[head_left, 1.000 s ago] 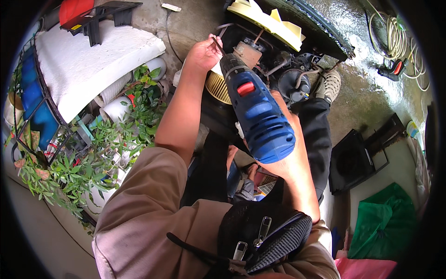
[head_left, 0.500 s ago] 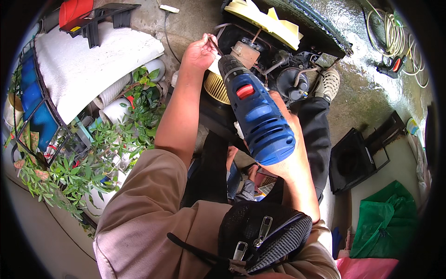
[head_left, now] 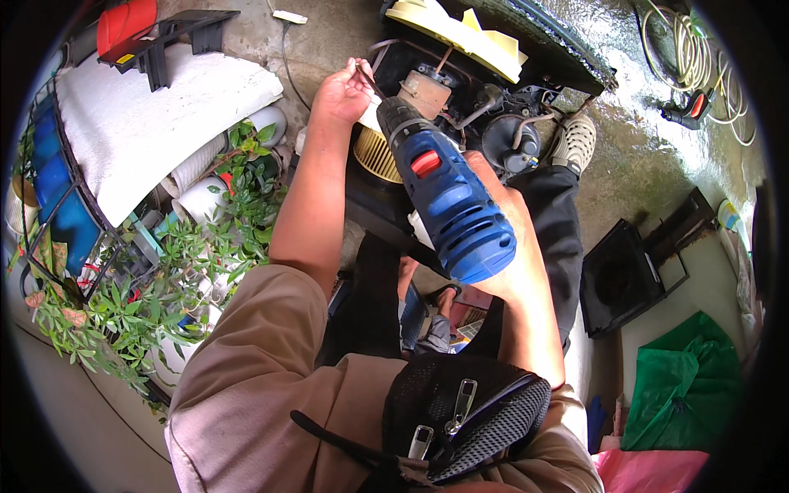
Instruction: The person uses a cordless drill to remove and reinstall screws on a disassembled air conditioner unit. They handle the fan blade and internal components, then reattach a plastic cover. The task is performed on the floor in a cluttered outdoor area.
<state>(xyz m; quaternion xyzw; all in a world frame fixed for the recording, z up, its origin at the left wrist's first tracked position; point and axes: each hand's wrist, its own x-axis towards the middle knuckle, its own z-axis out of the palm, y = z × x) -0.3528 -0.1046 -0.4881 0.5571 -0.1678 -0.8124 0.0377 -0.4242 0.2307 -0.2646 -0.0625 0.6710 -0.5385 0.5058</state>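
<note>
A blue power drill [head_left: 460, 205] with a red switch is gripped in my right hand [head_left: 499, 193], its chuck pointing away and to the left. A thin dark bit [head_left: 369, 80] sticks out from the chuck. My left hand [head_left: 345, 90] closes its fingertips at the far end of that bit; whether they also pinch something small there is hidden. Under and beyond the drill stands an opened machine with a yellowish blower wheel [head_left: 377, 156], a tan metal box [head_left: 425, 93], a black compressor [head_left: 509, 143] and a pale yellow fan [head_left: 460, 34].
Leafy plants [head_left: 140, 320] and a white slab [head_left: 164, 107] lie to the left. My shoe [head_left: 574, 141] is beside the machine's right side. A coiled hose [head_left: 682, 57] rests on wet floor at the far right, with a black panel [head_left: 622, 279] and green bag [head_left: 680, 382] nearer.
The whole view has shifted slightly, so most things sit a little further left and up in the picture. Both hands keep the same hold on the drill and at its bit.
</note>
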